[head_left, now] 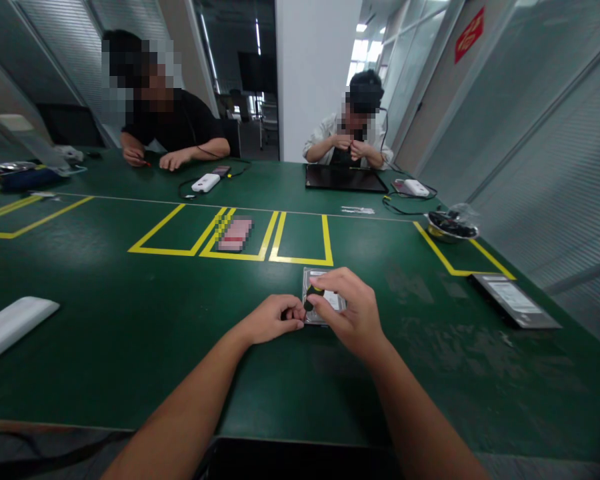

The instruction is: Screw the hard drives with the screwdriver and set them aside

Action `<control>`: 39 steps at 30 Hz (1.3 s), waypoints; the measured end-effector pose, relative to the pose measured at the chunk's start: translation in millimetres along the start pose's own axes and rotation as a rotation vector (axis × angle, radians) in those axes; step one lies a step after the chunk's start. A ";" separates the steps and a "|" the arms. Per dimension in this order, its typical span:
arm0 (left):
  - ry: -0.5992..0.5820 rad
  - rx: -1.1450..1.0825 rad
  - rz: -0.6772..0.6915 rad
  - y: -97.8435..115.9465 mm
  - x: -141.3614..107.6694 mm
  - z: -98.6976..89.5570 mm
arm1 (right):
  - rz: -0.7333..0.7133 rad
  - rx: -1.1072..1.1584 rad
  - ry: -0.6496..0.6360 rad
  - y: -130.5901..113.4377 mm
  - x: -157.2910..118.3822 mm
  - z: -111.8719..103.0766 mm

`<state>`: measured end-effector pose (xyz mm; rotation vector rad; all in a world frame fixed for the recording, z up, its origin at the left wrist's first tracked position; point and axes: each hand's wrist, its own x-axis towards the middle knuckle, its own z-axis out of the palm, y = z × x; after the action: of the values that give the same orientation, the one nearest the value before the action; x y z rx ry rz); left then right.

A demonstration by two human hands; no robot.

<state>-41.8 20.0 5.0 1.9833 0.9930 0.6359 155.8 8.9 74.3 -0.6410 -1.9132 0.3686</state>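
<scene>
A silver hard drive (336,301) with a white label lies flat on the green table in front of me. My right hand (356,308) is over its right side, thumb and fingers closed on a short black-and-yellow screwdriver (314,291). The screwdriver is tilted, its lower end near the drive's left edge; the tip is too small to make out. At the drive's near left corner, my left hand (276,319) has its fingers curled against the edge, gripping it. Part of the drive is hidden behind my right hand.
Right of me lies a larger labelled drive (513,301), with a bowl of dark parts (451,225) behind it. A white object (17,325) sits at left. Yellow tape outlines (300,259) and a blurred pink item (235,235) lie ahead. Two people work across the table.
</scene>
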 end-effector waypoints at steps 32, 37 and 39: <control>0.019 0.003 0.007 2.0 -1.0 -0.3 | 0.073 0.004 0.021 3.4 1.7 4.0; 0.005 -0.017 -0.010 1.8 -0.7 -0.4 | 0.045 0.066 -0.044 2.4 2.5 3.1; 0.011 0.006 -0.011 1.6 -0.8 -0.7 | 0.057 0.061 -0.022 3.3 2.0 4.4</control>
<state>-42.1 19.0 6.7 1.9798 1.0130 0.6394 152.0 12.9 72.3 -0.6542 -1.9000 0.4702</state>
